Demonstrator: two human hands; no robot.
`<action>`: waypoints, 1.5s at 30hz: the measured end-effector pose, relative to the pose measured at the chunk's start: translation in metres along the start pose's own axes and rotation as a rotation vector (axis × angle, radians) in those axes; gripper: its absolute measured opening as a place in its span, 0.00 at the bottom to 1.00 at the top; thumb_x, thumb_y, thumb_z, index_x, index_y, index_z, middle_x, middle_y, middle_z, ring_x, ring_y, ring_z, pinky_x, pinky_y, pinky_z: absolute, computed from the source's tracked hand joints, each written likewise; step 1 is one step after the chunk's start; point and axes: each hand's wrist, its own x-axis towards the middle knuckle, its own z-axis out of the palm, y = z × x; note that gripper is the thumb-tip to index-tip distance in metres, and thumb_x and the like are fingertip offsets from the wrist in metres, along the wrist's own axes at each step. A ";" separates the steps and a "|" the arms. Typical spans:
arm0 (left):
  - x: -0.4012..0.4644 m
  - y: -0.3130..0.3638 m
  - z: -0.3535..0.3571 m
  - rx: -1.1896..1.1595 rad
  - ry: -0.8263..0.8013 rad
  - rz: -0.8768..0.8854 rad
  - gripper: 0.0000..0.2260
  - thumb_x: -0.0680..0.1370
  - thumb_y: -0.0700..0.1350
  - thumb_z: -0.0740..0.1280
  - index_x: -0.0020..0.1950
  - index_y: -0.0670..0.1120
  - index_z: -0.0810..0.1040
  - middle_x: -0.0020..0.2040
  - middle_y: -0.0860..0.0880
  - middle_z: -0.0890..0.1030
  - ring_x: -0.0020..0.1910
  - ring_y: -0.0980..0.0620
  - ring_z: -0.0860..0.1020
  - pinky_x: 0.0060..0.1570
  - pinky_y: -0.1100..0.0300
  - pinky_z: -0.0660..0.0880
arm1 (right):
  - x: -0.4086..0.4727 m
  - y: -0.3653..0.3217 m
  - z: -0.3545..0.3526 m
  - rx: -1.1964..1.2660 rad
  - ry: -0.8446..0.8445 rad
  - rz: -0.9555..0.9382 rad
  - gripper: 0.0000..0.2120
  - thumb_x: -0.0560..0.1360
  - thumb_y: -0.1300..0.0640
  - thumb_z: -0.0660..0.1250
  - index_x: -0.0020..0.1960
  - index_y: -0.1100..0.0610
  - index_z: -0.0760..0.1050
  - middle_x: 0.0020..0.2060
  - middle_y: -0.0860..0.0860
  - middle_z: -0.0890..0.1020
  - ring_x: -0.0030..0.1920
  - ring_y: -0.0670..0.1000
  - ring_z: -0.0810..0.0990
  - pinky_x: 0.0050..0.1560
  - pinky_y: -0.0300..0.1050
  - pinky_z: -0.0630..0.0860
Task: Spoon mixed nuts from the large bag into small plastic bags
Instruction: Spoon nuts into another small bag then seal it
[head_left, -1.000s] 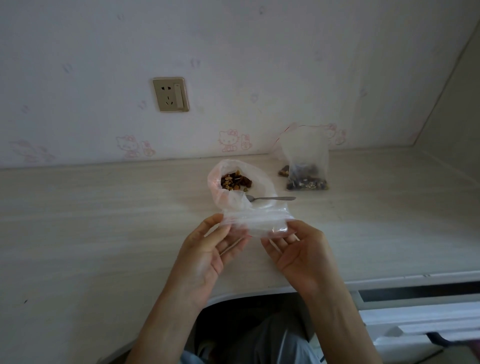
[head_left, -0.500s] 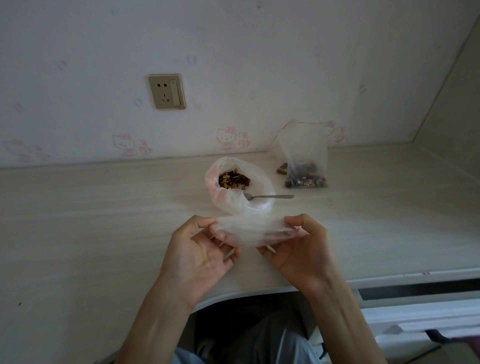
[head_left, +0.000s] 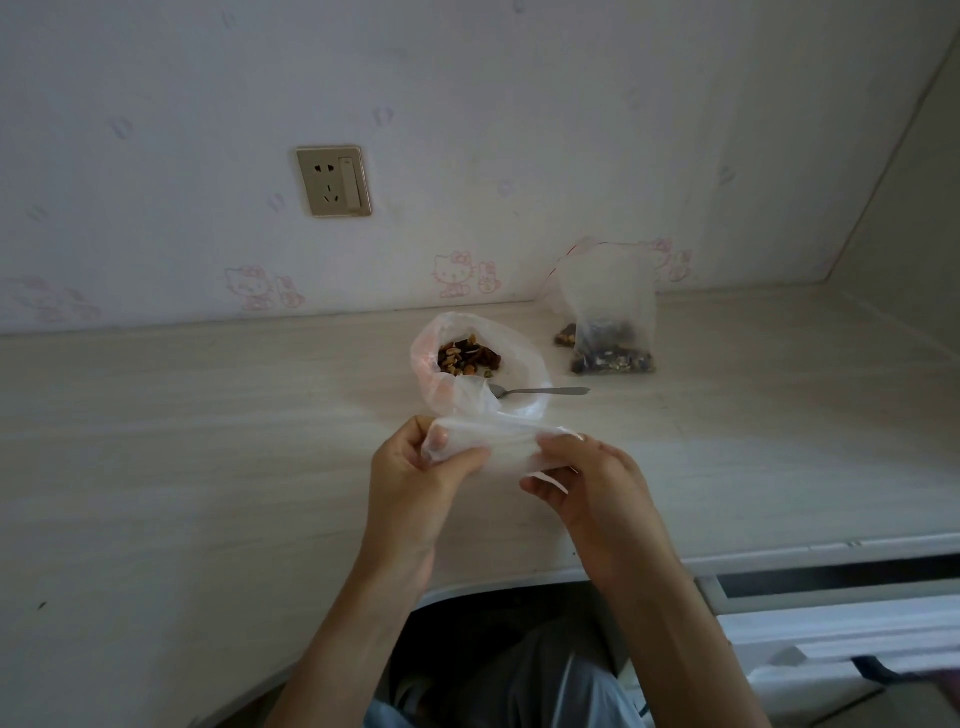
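Left hand (head_left: 415, 470) and right hand (head_left: 587, 483) both pinch an empty small bag (head_left: 498, 447) above the desk (head_left: 208, 441), just in front of the big bag (head_left: 478, 364). Film looks light, limp, slippery; best gripped at the mouth edges. Spoon (head_left: 540, 391) lies beside the big bag.

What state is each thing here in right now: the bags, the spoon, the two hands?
Large bag: open, rim rolled down, nuts inside.
Small filled bag: upright by the wall, nuts at the bottom.
Empty small bag: held off the desk, no nuts visible.
Spoon: lying on the desk, untouched.
Left hand: grips the empty bag.
Right hand: grips the empty bag.
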 end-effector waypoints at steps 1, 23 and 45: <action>0.000 0.000 0.001 -0.002 0.008 0.001 0.07 0.73 0.35 0.76 0.45 0.37 0.79 0.48 0.35 0.84 0.46 0.44 0.84 0.51 0.52 0.81 | 0.001 0.000 0.000 0.028 0.038 0.016 0.04 0.75 0.63 0.73 0.49 0.64 0.81 0.36 0.57 0.81 0.41 0.54 0.83 0.42 0.48 0.83; 0.002 0.007 -0.017 0.738 -0.080 0.889 0.17 0.72 0.23 0.68 0.46 0.45 0.78 0.65 0.50 0.76 0.70 0.53 0.74 0.63 0.59 0.76 | 0.003 -0.008 -0.005 0.144 0.044 0.121 0.15 0.82 0.63 0.60 0.36 0.61 0.73 0.31 0.56 0.77 0.35 0.54 0.81 0.45 0.55 0.84; 0.014 0.029 0.001 1.300 -0.177 0.551 0.31 0.72 0.55 0.79 0.71 0.52 0.73 0.67 0.58 0.69 0.53 0.54 0.80 0.47 0.64 0.70 | 0.005 -0.008 0.000 -1.142 0.234 -0.656 0.14 0.73 0.66 0.71 0.41 0.52 0.69 0.43 0.46 0.75 0.39 0.46 0.75 0.38 0.44 0.79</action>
